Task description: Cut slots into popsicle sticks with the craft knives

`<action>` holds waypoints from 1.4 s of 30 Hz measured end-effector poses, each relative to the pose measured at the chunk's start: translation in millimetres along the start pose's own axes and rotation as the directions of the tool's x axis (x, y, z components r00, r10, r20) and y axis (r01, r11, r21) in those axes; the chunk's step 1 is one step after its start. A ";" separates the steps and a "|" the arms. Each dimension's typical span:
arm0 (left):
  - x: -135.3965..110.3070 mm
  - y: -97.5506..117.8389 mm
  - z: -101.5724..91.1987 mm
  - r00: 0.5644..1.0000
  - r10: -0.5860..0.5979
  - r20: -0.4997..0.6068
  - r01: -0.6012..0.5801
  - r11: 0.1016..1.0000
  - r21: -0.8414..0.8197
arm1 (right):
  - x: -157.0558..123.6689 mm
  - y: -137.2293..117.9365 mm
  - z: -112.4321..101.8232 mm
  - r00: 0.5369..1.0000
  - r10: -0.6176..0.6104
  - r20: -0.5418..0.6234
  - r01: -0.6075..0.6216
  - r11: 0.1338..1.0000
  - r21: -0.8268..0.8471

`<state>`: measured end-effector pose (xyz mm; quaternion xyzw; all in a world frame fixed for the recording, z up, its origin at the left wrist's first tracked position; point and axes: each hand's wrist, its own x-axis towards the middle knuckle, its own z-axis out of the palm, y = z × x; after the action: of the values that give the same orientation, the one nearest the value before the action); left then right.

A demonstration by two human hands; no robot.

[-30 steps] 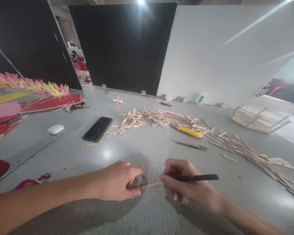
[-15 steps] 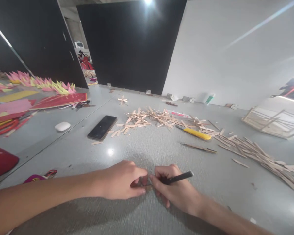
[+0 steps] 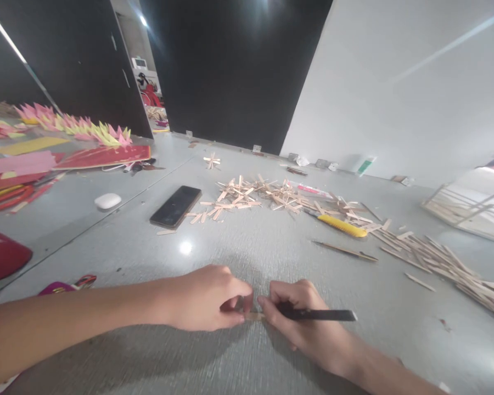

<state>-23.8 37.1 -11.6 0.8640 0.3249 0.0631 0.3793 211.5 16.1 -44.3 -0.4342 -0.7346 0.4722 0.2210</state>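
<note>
My left hand point(image 3: 206, 299) rests on the grey table point(image 3: 239, 252) near its front edge, fingers pinched on a short wooden craft stick point(image 3: 253, 316) that lies flat. My right hand point(image 3: 300, 321) is closed around a thin black pen-like tool point(image 3: 321, 315), its tip end at the stick right beside my left fingertips. Most of the stick is hidden between the two hands.
Several loose wooden sticks point(image 3: 267, 195) lie scattered mid-table, and a longer heap point(image 3: 440, 260) at the right. A black phone point(image 3: 175, 206), a yellow cutter point(image 3: 341, 225), a white case point(image 3: 107, 201), a stick frame point(image 3: 465, 206) and coloured paper shapes point(image 3: 66, 142) lie around.
My right hand slid left until it met my left fingertips, covering most of the stick. The black tool tilted up, then levelled again. The view shifted slightly.
</note>
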 end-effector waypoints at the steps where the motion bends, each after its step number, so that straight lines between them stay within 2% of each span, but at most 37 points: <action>1: -0.1 -0.1 0.0 1.000 0.004 -0.001 -0.004 1.000 0.001 | 0.0 0.0 -0.6 1.000 -0.002 -0.002 0.002 1.000 -0.009; 8: -0.5 1.3 -0.1 1.000 -0.015 -0.001 0.015 1.000 0.002 | -1.3 -0.6 -2.9 1.000 0.019 -0.002 -0.019 0.999 0.025; 13: 0.3 0.0 0.7 1.000 -0.010 -0.005 0.010 1.000 0.012 | -2.3 -0.9 0.7 0.997 0.042 0.059 -0.048 0.995 0.091; 21: -2.2 5.3 -11.9 0.993 -0.062 0.102 0.065 0.997 -0.031 | -1.9 0.4 1.6 0.997 0.041 0.064 -0.050 0.989 0.140; 23: -2.9 4.2 -12.6 0.995 -0.065 0.080 0.066 0.998 -0.012 | -1.8 0.0 1.5 0.997 0.038 0.062 -0.046 0.989 0.141; 28: -0.9 0.0 -7.4 0.992 -0.106 -0.063 0.105 0.994 -0.006 | -1.6 0.7 1.1 0.997 0.035 0.067 -0.044 0.990 0.133; 42: 1.7 -3.6 -2.1 0.981 -0.192 -0.034 0.189 0.978 -0.086 | -1.7 0.0 1.0 0.997 0.043 0.064 -0.049 0.994 0.098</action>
<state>-25.1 41.2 -12.8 0.8111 0.4111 0.0579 0.4121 211.6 14.1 -44.6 -0.4246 -0.7064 0.5265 0.2087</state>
